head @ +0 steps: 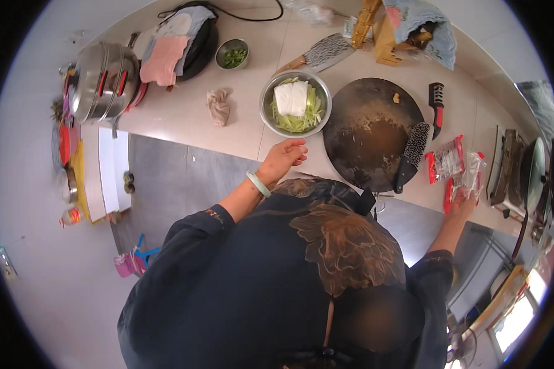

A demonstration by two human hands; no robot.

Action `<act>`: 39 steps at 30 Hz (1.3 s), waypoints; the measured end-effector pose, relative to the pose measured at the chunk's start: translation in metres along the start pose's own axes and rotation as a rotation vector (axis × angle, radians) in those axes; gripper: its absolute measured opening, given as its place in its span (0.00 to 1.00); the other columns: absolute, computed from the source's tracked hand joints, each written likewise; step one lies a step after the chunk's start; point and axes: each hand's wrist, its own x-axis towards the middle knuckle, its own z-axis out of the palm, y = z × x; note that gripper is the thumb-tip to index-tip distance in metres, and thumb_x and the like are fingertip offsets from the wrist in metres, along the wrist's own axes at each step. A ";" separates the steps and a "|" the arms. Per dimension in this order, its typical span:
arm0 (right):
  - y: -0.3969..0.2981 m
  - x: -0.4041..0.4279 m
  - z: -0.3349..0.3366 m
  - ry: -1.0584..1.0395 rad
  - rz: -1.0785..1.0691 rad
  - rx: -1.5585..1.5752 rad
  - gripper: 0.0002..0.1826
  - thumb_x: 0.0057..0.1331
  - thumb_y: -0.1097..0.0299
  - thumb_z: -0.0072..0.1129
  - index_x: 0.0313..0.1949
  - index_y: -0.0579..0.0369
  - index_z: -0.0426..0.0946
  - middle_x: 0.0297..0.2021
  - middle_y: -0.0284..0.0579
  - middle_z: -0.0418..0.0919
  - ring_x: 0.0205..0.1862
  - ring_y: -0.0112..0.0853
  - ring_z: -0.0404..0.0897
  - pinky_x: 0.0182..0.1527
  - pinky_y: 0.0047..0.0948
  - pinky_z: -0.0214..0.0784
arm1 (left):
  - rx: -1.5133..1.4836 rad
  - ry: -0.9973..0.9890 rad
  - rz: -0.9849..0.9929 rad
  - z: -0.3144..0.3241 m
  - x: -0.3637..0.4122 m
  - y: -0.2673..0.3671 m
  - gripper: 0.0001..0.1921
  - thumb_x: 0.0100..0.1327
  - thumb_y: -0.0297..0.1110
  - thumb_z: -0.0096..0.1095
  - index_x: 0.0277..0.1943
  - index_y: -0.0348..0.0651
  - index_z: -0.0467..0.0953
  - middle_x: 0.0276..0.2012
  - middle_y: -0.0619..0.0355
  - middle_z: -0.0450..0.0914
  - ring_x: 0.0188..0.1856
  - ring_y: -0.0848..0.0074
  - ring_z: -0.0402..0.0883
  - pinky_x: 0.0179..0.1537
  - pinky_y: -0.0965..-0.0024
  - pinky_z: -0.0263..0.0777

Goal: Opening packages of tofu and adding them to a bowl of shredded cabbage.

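Observation:
My left hand (284,161), a pale bangle at its wrist, hovers by the counter's front edge with loosely curled fingers and nothing in it. Just beyond it is a steel bowl (264,110) of pale green shreds (300,121) with a white block (292,98) on top, apparently in two pieces. Off to the right, my right hand (460,206) grips a clear and red plastic packet (473,171). Another red-edged plastic packet (446,159) lies beside it. Between my hands sits a round, dark cutting board (367,138), a black-handled knife (415,150) across its right side.
A wooden-handled cleaver (328,51) lies behind the bowl. Right of the board is a knife sharpener (436,108). Farther left are a crumpled cloth (219,107), a small bowl of chopped greens (234,56) and a steel steamer pot (108,83). A pan (534,173) stands far right.

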 end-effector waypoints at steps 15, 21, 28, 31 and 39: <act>0.013 0.007 -0.020 0.197 0.053 -0.505 0.40 0.59 0.51 0.61 0.62 0.65 0.58 0.54 0.65 0.66 0.51 0.48 0.72 0.45 0.42 0.73 | -0.152 0.201 0.043 -0.060 0.004 0.008 0.19 0.66 0.36 0.54 0.55 0.33 0.68 0.43 0.55 0.77 0.42 0.77 0.76 0.46 0.75 0.71; 0.014 -0.056 -0.004 0.551 -0.542 -1.191 0.23 0.62 0.58 0.57 0.47 0.67 0.74 0.41 0.53 0.77 0.41 0.39 0.79 0.39 0.33 0.74 | -0.140 0.174 0.066 -0.081 0.021 0.024 0.20 0.66 0.36 0.53 0.56 0.32 0.67 0.44 0.55 0.76 0.44 0.77 0.76 0.48 0.74 0.70; 0.075 -0.208 0.166 -0.198 -0.237 -0.731 0.09 0.65 0.65 0.51 0.31 0.55 0.75 0.18 0.33 0.68 0.19 0.19 0.67 0.21 0.18 0.62 | -0.132 0.102 0.073 -0.096 0.049 0.032 0.21 0.66 0.36 0.54 0.57 0.32 0.65 0.46 0.55 0.75 0.45 0.77 0.75 0.49 0.74 0.69; 0.119 -0.256 0.226 -0.505 0.023 -0.794 0.13 0.67 0.60 0.51 0.31 0.55 0.74 0.18 0.33 0.70 0.18 0.20 0.68 0.21 0.19 0.63 | -0.100 0.096 0.087 -0.100 0.059 0.031 0.22 0.64 0.35 0.55 0.57 0.32 0.64 0.46 0.55 0.74 0.45 0.77 0.74 0.49 0.75 0.68; 0.251 -0.276 0.300 -0.912 0.071 -1.108 0.22 0.60 0.58 0.58 0.48 0.62 0.72 0.36 0.48 0.78 0.39 0.33 0.78 0.41 0.30 0.71 | -0.101 0.242 0.134 -0.084 0.090 0.040 0.22 0.61 0.33 0.57 0.53 0.28 0.65 0.39 0.59 0.75 0.40 0.79 0.72 0.44 0.77 0.66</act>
